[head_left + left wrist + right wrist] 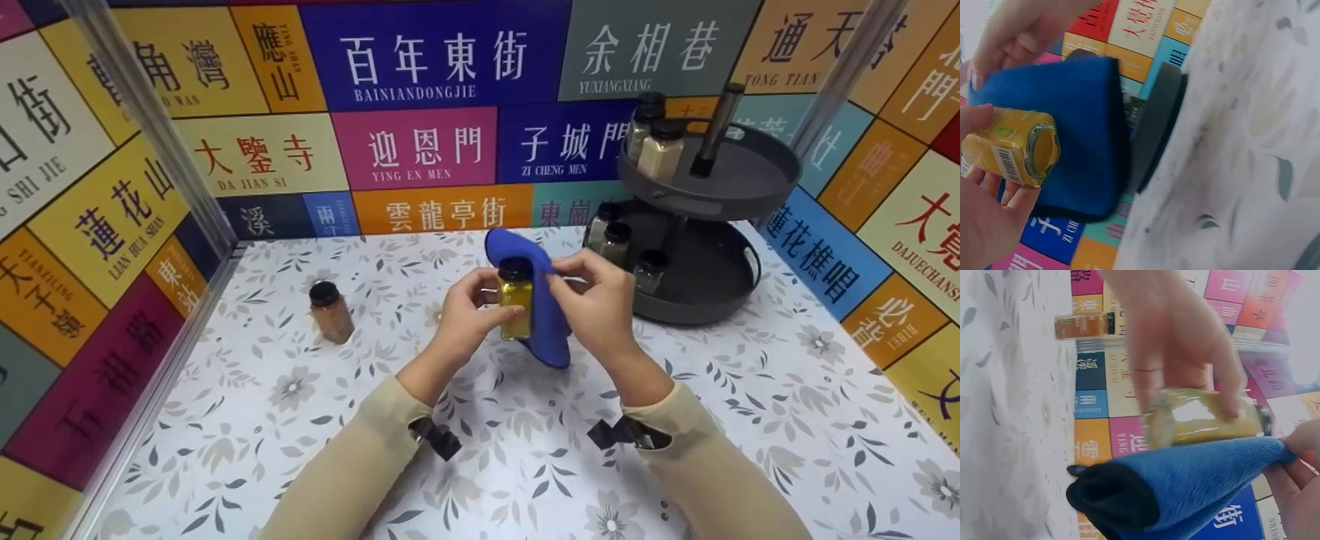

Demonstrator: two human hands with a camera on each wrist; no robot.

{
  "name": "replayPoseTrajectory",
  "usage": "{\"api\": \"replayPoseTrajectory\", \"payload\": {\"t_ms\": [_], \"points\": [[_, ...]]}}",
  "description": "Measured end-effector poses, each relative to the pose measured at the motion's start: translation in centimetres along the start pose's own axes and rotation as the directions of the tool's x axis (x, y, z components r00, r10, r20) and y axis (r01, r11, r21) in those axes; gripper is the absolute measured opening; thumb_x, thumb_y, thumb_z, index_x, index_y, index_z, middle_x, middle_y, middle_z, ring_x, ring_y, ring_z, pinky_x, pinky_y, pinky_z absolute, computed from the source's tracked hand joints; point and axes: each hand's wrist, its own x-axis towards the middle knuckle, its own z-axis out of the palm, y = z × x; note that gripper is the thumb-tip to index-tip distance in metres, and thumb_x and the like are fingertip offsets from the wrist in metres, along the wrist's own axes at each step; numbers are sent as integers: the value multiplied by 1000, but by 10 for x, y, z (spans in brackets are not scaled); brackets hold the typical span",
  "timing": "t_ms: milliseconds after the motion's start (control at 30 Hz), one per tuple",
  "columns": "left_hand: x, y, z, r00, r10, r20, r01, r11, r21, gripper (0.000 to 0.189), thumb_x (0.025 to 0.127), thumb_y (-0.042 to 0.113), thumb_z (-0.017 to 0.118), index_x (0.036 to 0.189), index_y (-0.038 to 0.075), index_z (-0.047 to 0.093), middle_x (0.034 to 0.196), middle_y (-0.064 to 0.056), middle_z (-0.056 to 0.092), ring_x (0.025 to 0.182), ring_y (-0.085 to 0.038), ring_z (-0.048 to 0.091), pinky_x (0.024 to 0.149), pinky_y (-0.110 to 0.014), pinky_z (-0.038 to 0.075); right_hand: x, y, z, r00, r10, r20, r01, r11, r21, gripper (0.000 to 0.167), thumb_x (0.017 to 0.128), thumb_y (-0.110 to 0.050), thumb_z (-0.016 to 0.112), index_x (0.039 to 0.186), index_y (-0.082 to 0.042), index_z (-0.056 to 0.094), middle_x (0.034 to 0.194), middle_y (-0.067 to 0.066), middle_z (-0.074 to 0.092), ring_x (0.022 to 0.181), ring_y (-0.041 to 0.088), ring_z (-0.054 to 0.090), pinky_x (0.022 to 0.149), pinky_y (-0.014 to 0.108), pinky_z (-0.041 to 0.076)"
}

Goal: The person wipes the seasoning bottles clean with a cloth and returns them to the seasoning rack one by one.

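A black-lidded clear glass jar with yellow contents (519, 295) is held above the white floral desk (525, 465) by the curled fingers and thumb of the left hand (474, 306). Just beside it, the right hand (598, 291) pinches a blue, dark-edged cloth (550, 326). A brown-filled glass jar (332, 320) stands leftward; rightward, a dark grey two-tier round rack (709, 309) carries small jars (661, 156).

A booth-like corner, home or shop unclear: sign-covered walls (420, 150) stand behind the rack (705, 199), a metal post (847, 75) rises behind it, and a flowered tabletop (525, 465) lies under it.
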Motion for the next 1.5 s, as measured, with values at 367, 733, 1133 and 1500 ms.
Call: {"api": "replayPoseTrajectory", "payload": {"t_ms": [367,733,1133,1500], "points": [[11,-50,-11,989,-144,-45,148,980,131,41,68,-5,83,103,5,65,103,-7,68,93,-22,73,81,-31,62,20,-4,-29,982,15,-189,-7,999,39,6,87,8,79,93,5,77,93,13,79,78,8,77,71,20,62],[19,-69,-29,985,-143,101,114,962,248,70,64,-15,72,130,6,64,125,-13,69,117,-29,67,106,-41,55,20,-3,-32,985,25,-169,-16,998,55,9,87,8,79,95,4,78,89,3,79,75,12,76,67,21,61],[21,-62,-31,968,-179,176,125,952,280,55,71,-15,75,122,5,68,116,-12,70,111,-26,68,101,-38,55,17,-1,-25,992,46,-115,-42,998,37,9,88,7,79,96,2,78,94,14,78,79,13,77,72,22,62],[16,-32,-23,992,-75,102,63,992,111,40,71,-3,83,108,3,71,97,-1,66,94,-24,71,82,-31,58,16,1,-22,993,75,-96,-75,997,5,8,88,3,81,95,0,78,93,14,78,79,9,76,73,20,61]]}}
